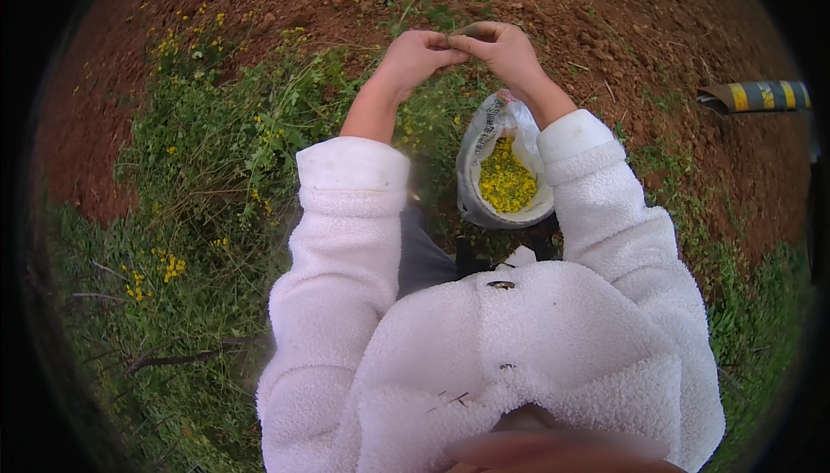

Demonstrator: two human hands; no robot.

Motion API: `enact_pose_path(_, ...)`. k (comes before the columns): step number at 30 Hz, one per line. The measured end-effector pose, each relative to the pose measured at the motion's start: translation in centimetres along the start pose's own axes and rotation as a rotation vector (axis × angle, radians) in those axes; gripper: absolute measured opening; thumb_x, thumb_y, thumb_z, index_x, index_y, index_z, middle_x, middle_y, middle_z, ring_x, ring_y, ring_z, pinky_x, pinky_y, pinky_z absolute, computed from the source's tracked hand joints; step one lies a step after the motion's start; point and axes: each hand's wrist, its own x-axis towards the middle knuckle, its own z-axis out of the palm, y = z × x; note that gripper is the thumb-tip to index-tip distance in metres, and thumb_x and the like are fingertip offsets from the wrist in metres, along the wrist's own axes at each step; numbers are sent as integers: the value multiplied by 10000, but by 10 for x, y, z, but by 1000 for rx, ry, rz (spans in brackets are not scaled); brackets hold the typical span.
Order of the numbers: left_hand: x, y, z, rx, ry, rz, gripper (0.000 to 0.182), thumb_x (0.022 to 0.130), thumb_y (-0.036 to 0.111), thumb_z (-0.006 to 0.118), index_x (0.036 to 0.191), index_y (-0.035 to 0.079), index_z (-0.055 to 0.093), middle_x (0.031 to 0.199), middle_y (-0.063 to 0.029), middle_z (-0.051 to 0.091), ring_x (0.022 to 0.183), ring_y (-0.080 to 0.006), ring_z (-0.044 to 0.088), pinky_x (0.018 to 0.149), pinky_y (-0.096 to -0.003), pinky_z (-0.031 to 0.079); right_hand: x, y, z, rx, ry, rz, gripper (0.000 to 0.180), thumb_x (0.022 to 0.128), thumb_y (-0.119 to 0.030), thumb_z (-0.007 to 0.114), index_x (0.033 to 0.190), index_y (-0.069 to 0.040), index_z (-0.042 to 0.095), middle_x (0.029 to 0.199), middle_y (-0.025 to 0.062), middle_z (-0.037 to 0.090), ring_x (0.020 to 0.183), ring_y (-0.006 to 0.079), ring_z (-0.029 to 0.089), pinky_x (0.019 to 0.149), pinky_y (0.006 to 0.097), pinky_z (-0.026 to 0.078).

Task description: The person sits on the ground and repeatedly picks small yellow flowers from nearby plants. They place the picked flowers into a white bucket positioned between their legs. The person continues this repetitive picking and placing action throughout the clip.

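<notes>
My left hand and my right hand meet fingertip to fingertip above the plants. Thumb and forefinger are pinched on each. A thin green plant stem with feathery leaves runs up from behind my left hand, which seems to grip it. Whatever lies between the fingertips of my right hand is too small to make out. Just below my right wrist stands a container lined with a translucent plastic bag that bears printed writing. Picked yellow flower heads, mixed with some green, lie inside it.
Leafy plants with yellow flowers spread over the left side. Reddish-brown clods of soil cover the ground ahead. A dark tube-like object with yellow stripes lies at the right. A dry branch sits at lower left.
</notes>
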Motion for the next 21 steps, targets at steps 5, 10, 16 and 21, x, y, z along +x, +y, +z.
enact_pose_path(5, -2, 3, -2, 22, -9, -72, 150, 775, 127, 681, 881, 34, 630, 712, 33, 580, 618, -52, 491, 559, -202, 378, -4, -2, -2, 63, -18, 90, 209, 776, -164, 670, 929, -22, 674, 786, 35, 655, 669, 96, 585, 609, 228, 465)
enact_pose_path(10, -5, 4, 1, 54, 15, -105, 208, 763, 130, 701, 926, 29, 619, 743, 31, 583, 631, -48, 484, 560, -200, 373, -4, 1, -6, 129, -1, 99, 182, 770, -115, 672, 912, -4, 648, 817, 54, 657, 717, 105, 602, 653, 241, 485)
enact_pose_path(16, -1, -1, 6, 15, 54, -86, 245, 761, 139, 703, 964, 30, 619, 780, 30, 602, 649, -40, 485, 558, -199, 363, -5, 7, -4, -4, 74, 32, 182, 745, -118, 693, 863, 10, 641, 788, 65, 657, 707, 122, 612, 638, 247, 487)
enact_pose_path(21, 0, 1, 1, 95, 15, -109, 169, 785, 142, 672, 923, 52, 634, 761, 42, 602, 607, -42, 459, 545, -197, 346, -7, 1, -3, 141, 19, 115, 191, 744, -123, 694, 871, 11, 647, 792, 59, 652, 677, 111, 594, 624, 237, 476)
